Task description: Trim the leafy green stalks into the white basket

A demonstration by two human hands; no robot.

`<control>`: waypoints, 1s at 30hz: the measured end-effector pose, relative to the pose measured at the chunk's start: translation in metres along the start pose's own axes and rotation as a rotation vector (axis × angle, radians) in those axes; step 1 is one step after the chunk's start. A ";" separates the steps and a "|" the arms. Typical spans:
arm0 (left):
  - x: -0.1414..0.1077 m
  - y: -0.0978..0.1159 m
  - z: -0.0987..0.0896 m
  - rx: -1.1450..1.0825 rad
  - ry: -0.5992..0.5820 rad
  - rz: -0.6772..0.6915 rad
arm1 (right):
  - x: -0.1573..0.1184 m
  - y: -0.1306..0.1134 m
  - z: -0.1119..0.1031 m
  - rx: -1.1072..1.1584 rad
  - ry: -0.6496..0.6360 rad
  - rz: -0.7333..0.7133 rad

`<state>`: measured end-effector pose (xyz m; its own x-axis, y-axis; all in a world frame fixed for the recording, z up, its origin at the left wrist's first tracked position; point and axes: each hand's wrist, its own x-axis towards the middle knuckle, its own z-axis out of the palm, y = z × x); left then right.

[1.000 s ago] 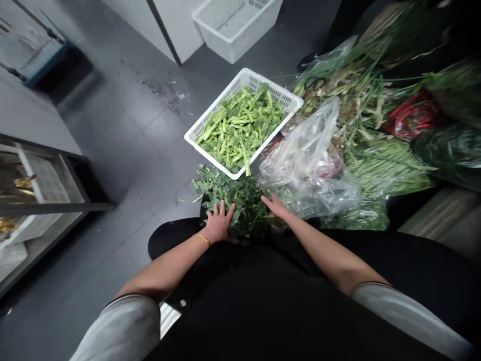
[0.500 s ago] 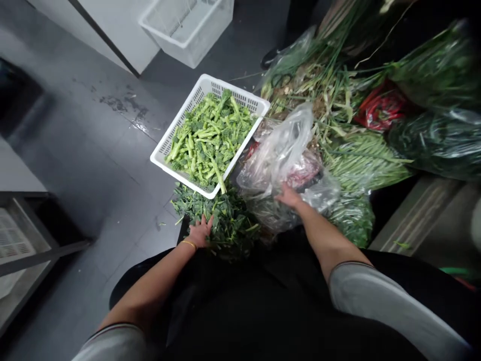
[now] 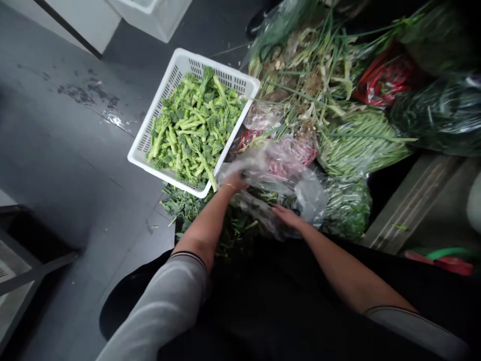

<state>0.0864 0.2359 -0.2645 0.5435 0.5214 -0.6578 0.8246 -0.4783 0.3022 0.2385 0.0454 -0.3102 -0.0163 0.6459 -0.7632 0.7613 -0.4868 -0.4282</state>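
Note:
My left hand (image 3: pixel 236 182) is closed on the edge of a clear plastic bag (image 3: pixel 310 193), just right of the basket's near corner. At the bag's near side is my right hand (image 3: pixel 287 216), its fingers stretched out against the plastic. Dark greens show in and under the bag. More loose leaves (image 3: pixel 184 203) lie below a white basket (image 3: pixel 150 173), which holds a heap of green stalks with florets (image 3: pixel 193 130).
Beyond the bag lie spring onions (image 3: pixel 315 75), a red bag (image 3: pixel 387 77), bagged green beans (image 3: pixel 364 145) and bagged greens (image 3: pixel 345 208). A second white basket (image 3: pixel 160 17) stands at the top. A grey ledge (image 3: pixel 409 200) is at the right.
My left hand has moved from the loose leaves up and right onto the bag. My right hand is slightly lower. The bag has been pulled nearer and spread, and the view has shifted.

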 end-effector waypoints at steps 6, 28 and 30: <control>0.013 -0.033 0.038 0.050 -0.197 -0.213 | 0.034 0.007 -0.018 -0.103 0.000 0.117; -0.012 -0.004 -0.009 -0.132 -0.107 0.233 | 0.015 -0.052 -0.006 -0.371 -0.078 -0.216; -0.065 -0.007 -0.033 -0.208 0.039 0.300 | 0.010 -0.073 -0.005 -0.307 -0.109 -0.200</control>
<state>0.0502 0.2284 -0.2010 0.7681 0.4082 -0.4934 0.6400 -0.4621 0.6139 0.1861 0.0906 -0.2838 -0.2402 0.6358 -0.7335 0.8947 -0.1481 -0.4213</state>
